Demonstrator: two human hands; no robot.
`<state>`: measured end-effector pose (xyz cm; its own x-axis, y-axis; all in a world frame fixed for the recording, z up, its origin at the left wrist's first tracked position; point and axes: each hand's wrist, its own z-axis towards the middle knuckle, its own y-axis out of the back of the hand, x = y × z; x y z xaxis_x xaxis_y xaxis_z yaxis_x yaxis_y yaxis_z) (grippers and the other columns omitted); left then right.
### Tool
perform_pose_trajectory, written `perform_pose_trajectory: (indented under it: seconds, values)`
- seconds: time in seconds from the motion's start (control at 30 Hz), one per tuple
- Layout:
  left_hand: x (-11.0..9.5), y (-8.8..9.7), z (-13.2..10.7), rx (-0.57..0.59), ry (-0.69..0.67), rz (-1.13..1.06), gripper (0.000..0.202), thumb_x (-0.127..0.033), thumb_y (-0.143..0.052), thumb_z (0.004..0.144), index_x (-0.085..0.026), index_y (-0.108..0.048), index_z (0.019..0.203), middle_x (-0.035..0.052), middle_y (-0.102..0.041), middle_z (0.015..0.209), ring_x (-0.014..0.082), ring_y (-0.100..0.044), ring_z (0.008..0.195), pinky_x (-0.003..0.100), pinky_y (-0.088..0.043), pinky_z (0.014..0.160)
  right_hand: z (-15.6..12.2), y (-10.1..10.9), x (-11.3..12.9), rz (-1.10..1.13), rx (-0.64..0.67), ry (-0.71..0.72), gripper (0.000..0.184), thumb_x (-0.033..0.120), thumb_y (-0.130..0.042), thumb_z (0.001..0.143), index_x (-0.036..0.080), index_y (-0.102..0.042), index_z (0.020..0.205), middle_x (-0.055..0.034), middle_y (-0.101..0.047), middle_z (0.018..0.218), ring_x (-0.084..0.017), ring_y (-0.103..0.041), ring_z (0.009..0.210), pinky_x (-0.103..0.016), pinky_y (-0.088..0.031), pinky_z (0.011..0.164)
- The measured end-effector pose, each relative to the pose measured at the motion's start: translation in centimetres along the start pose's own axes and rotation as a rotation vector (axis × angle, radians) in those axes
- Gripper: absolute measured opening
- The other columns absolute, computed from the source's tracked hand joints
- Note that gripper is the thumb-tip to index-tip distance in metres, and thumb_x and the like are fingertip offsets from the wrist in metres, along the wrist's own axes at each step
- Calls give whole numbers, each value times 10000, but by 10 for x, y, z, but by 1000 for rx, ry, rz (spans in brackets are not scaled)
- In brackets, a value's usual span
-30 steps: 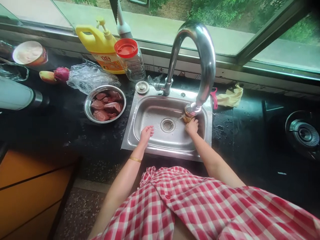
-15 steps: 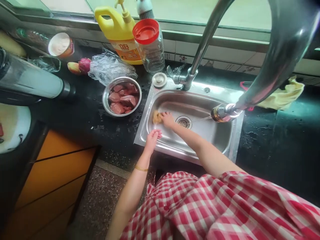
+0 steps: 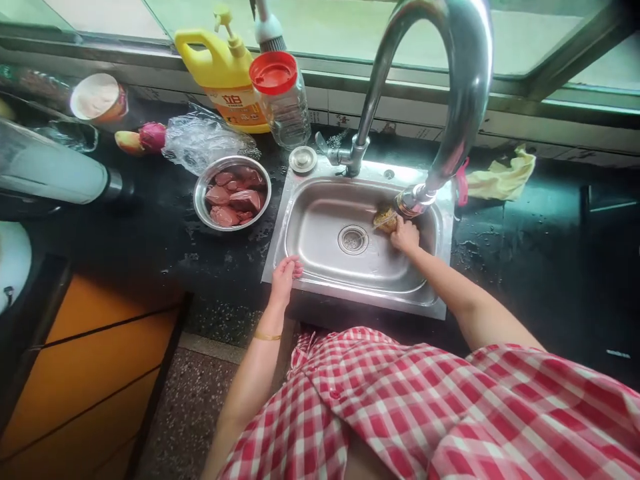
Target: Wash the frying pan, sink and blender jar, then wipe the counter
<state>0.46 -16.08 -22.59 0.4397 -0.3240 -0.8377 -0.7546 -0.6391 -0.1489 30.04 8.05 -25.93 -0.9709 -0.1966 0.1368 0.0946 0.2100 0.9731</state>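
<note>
Black stone counter (image 3: 525,267) runs under a window, and on my feed a steel sink (image 3: 350,295) sits in the middle of it. Nearest the camera I see a red and white checked garment (image 3: 400,413) across the bottom of the view.

Above it, the left hand (image 3: 285,273), with a thin gold bracelet (image 3: 267,337) on its wrist, lies on the sink's front rim. Its fingers are close together and draped over the edge, closed around nothing.

The right hand (image 3: 405,235) reaches into the basin and is clamped on a brownish scouring pad (image 3: 385,219). It presses the pad against the basin's right wall, just under the spout of the tall curved faucet (image 3: 450,100) and to the right of the drain (image 3: 353,239).

Left of the sink, on the counter, stands a steel bowl (image 3: 200,200) of raw red meat. A round metal stopper (image 3: 303,159) rests on the sink's back left corner.

Farther back I make out a crumpled plastic bag (image 3: 200,140), a yellow pump bottle (image 3: 220,67) and a clear jar with a red lid (image 3: 280,97). A yellow cloth (image 3: 500,179) lies to the right of the faucet.
</note>
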Motion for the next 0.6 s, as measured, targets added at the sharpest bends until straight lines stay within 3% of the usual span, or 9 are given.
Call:
perform_pose_trajectory:
  seconds: [0.07, 0.17, 0.27, 0.33, 0.4, 0.47, 0.5, 0.53, 0.6]
  values:
    - [0, 5, -1, 9, 22, -14, 232, -317, -618, 772, -139, -627, 920, 10, -631, 725, 68, -577, 604, 190, -459, 597, 2, -10, 23, -7, 35, -167, 567, 286, -425, 897, 86, -369, 1424, -267, -502, 1233, -354, -493, 1126, -478, -400, 883]
    - [-3, 11, -5, 56, 43, 23, 256, -344, -637, 761, -142, -630, 919, 17, -643, 748, 71, -581, 610, 192, -461, 597, 16, -38, 96, 34, 57, -159, 661, 361, -503, 867, 125, -320, 1456, -262, -435, 1352, -370, -433, 1188, -494, -379, 925]
    - [-8, 20, -8, 136, 39, 115, 266, -360, -642, 764, -144, -648, 919, 27, -655, 772, 76, -584, 628, 194, -463, 606, 19, -68, 176, 50, 91, 83, 636, 299, -496, 855, 214, -333, 1464, -198, -416, 1412, -366, -412, 1194, -504, -343, 938]
    - [-13, 29, -8, 177, 14, 180, 270, -369, -644, 766, -145, -663, 914, 36, -663, 778, 83, -587, 638, 202, -471, 616, 4, -82, 202, 34, 123, 347, 591, 229, -483, 841, 231, -407, 1428, -167, -404, 1441, -356, -379, 1212, -510, -288, 969]
    - [-17, 40, -5, 189, -12, 212, 285, -388, -648, 760, -148, -671, 911, 42, -671, 782, 91, -591, 643, 210, -479, 622, -18, -87, 198, 9, 227, 676, 546, 184, -501, 809, 247, -511, 1351, -125, -434, 1435, -332, -350, 1229, -503, -236, 999]
    - [-22, 52, 1, 191, -16, 206, 316, -412, -662, 737, -147, -672, 909, 42, -674, 777, 96, -595, 639, 214, -482, 617, -36, -78, 167, -17, 373, 927, 489, 176, -536, 782, 281, -599, 1256, -70, -505, 1387, -294, -364, 1218, -464, -234, 1008]
    - [-24, 58, 5, 191, -8, 193, 334, -422, -672, 721, -146, -671, 909, 41, -674, 771, 97, -595, 633, 214, -482, 611, -41, -68, 146, -29, 407, 939, 458, 181, -554, 776, 301, -628, 1212, -42, -539, 1356, -272, -387, 1201, -433, -254, 1003]
    - [-26, 62, 9, 191, 1, 176, 350, -430, -683, 705, -144, -670, 907, 38, -673, 762, 96, -594, 624, 213, -480, 603, -41, -54, 125, -46, 396, 863, 431, 188, -570, 777, 318, -645, 1182, -22, -562, 1329, -252, -409, 1185, -403, -278, 993]
    - [-30, 70, 19, 189, 14, 144, 365, -433, -699, 683, -143, -667, 903, 34, -670, 749, 94, -590, 610, 211, -475, 592, -30, -18, 85, -87, 244, 584, 418, 191, -553, 818, 309, -627, 1212, -32, -538, 1354, -244, -403, 1211, -392, -289, 1008]
